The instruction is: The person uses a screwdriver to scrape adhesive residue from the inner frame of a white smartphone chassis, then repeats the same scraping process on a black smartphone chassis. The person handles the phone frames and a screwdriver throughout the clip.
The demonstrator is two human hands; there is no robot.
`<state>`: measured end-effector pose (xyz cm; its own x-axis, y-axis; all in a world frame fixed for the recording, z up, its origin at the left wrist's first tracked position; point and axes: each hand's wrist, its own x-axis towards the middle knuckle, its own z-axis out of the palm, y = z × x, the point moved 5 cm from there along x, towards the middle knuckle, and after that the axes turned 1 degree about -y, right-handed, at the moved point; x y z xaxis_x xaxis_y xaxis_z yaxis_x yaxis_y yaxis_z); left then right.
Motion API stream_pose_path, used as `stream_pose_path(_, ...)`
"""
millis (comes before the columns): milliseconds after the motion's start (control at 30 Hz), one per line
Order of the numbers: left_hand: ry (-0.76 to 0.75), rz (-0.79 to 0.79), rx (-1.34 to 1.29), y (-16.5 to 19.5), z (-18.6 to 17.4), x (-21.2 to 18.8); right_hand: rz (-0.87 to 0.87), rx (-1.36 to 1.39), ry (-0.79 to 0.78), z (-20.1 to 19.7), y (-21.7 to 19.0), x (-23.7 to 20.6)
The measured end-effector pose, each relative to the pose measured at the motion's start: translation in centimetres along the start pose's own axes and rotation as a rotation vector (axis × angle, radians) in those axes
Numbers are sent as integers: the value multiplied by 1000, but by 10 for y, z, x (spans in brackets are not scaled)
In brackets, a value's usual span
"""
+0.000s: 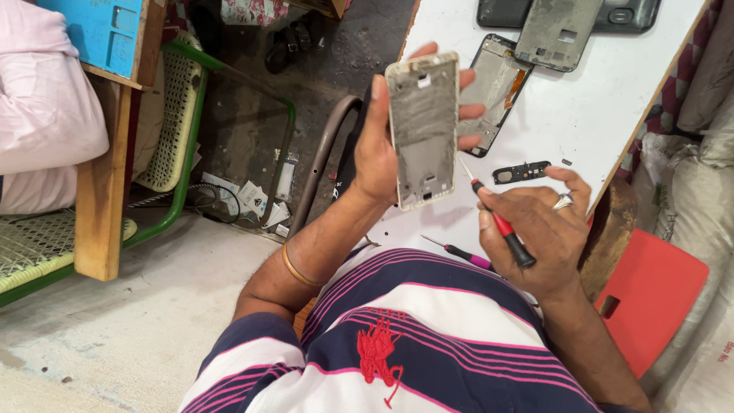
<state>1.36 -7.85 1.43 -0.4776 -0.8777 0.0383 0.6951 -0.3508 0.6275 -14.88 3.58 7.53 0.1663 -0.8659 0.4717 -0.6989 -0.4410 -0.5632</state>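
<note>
While the left hand (380,145) grips a bare phone frame (423,130) upright over the worktop's (596,99) near edge, the right hand (539,226) is closed round a red-handled screwdriver (501,226), its tip touching the frame's lower right edge. The frame is already an empty shell with no screen or board in it, so the stripping looks well advanced; what seems left is whatever screw or catch the tip is working at.

A second screwdriver (459,251) with a pink handle lies on the worktop just beside the right wrist. A small black strip part (521,172) lies loose near the right fingers. Behind the frame rests a dark phone shell (497,88), partly under a grey back plate (556,34), with a black phone (619,14) at the far edge.

On the floor, under a green chair (183,115), small white printed packets (260,200) lie scattered. A blue moulded panel (99,30) leans top left. At right a red stool (650,298) stands against pale sacks (707,229), one with small red print.
</note>
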Motion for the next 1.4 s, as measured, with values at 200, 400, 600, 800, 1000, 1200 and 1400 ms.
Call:
stream_pose_path(200, -12, 107, 18, 12, -14, 11, 4, 39, -60, 10, -3, -12)
stream_pose_path(400, -9, 166, 27, 8, -17, 19, 6, 35, -55, 13, -1, -14)
stream_pose_path(600, 2, 181, 28, 1, -14, 20, -21, 106, -101, 16, -12, -15)
stream_pose_path(800, -7, 135, -64, -5, -13, 21, 38, 212, -99, 9, -4, -13)
stream_pose_path(1000, -36, 93, -127, -16, -12, 24, 58, 300, -141, 12, -7, -13)
stream_pose_path(1200, -96, 54, -218, -26, -1, 25, 41, 315, -210, 22, -10, -14)
stream_pose_path(1400, -120, 9, -277, -23, -5, 26, 157, 450, -127, 8, 7, -29)
